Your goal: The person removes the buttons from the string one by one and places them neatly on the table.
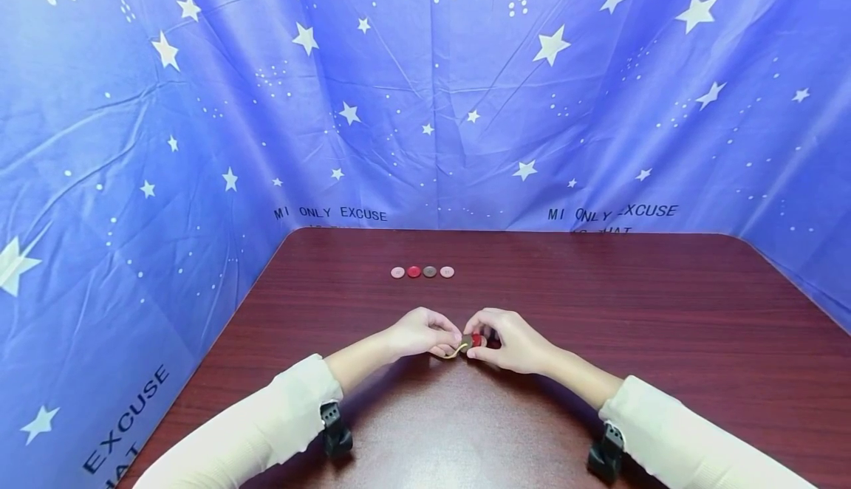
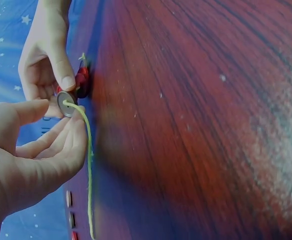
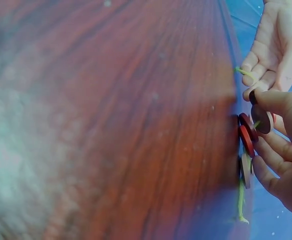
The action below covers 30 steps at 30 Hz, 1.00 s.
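The far and left sides of the scene are screened by a blue backdrop [image 1: 432,68] that is printed with white stars and dark lettering. In front of it, a dark red wood-grained table [image 1: 631,289] is lit by a glare on the near side. Both forearms are covered by white sleeves [image 1: 266,415]. The left hand [image 1: 422,334] is held near the middle of the table with its fingers bent beside the threaded buttons; whether the cord is pinched there cannot be told. By the right hand [image 1: 512,341], a brown button [image 2: 64,108] is gripped between thumb and fingers. Below each sleeve cuff, a black device [image 1: 335,430] is worn. The yellow cord [image 2: 89,145] is passed through the brown button and is trailed leftward past the left fingers; its other, knotted end is seen to the right of the threaded buttons. On it, red buttons [image 3: 245,140] and a pale button [image 3: 245,172] are also strung, to the right of the brown one. Farther off, slightly left, a row of four buttons [image 1: 414,272] is laid: pink, red, brown, pale pink.
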{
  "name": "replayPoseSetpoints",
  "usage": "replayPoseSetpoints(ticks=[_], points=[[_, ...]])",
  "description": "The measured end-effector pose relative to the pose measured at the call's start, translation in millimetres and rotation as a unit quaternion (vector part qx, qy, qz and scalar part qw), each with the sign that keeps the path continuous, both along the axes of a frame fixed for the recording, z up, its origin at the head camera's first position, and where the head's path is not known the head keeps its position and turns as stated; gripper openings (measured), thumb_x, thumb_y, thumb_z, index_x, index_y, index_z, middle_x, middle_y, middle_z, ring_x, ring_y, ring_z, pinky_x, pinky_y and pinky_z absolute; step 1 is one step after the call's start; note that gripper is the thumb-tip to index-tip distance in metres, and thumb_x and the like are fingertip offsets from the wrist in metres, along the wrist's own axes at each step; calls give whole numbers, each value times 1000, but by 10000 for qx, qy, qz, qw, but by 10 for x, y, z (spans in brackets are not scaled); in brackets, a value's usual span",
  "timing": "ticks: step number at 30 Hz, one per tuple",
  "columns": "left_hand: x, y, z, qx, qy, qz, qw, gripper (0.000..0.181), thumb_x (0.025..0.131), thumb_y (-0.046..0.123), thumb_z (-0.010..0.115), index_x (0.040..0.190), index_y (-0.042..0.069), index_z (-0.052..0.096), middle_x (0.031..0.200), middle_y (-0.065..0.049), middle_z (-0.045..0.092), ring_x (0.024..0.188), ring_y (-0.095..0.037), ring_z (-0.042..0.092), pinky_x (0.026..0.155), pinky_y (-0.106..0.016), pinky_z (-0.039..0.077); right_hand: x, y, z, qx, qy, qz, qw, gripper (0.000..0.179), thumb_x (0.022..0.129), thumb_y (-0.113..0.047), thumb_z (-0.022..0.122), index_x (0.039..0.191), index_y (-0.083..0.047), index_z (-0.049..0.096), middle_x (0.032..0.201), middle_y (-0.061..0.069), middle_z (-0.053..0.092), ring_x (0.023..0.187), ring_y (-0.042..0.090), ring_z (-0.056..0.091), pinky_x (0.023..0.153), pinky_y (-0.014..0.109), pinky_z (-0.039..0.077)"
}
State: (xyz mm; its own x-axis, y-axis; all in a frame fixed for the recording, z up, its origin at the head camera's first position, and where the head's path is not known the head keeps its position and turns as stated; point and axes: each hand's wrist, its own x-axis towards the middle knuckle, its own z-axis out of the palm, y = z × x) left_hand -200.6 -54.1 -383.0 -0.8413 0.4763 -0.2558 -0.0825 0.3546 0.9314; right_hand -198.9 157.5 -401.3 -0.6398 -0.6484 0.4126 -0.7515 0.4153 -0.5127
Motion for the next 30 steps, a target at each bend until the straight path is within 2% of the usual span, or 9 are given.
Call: replayPoseSetpoints(ticks=[7,12,15,18,22,30], points=[[16,43,-16,137,-210,169,9995,24,86,9,67,102,-9,68,79,-5,70,72,-9,66,76,-29,60,7,-13,0,21,-280,-81,9996,27,78,-14,78,99,-7,61,76,1,63,65,8,56,55,19,47],[32,82,-20,20,-219,334,9992,25,84,12,71,100,-7,68,76,-1,68,71,-8,65,74,-28,60,7,-16,-3,58,-361,-154,9992,31,78,-16,79,100,-7,60,78,-1,64,66,7,57,55,20,47],[44,105,-11,-49,-223,400,9989,25,84,13,72,98,-6,68,75,-3,69,70,-7,64,73,-26,60,3,-17,-10,32,-401,-188,9990,32,77,-17,79,101,-7,59,78,-2,64,66,8,57,56,19,47],[51,135,-3,-94,-213,412,9989,25,83,15,73,96,-6,69,75,-5,71,66,-6,62,67,-22,58,-3,-18,-16,-22,-396,-193,9990,33,77,-17,80,100,-7,59,77,-2,63,65,8,57,55,20,47],[44,167,-25,-100,-173,443,9988,24,83,14,74,95,-6,69,69,-2,68,61,-6,59,60,-18,52,4,-21,-23,-68,-361,-183,9992,32,77,-16,80,99,-7,59,76,-2,63,64,9,58,55,20,47],[9,111,-45,34,-303,516,9982,24,83,12,73,97,-6,68,71,-3,69,64,-7,62,59,-18,52,11,3,-12,-56,-200,-118,9997,28,77,-15,80,97,-7,61,76,-1,63,65,9,57,54,20,46]])
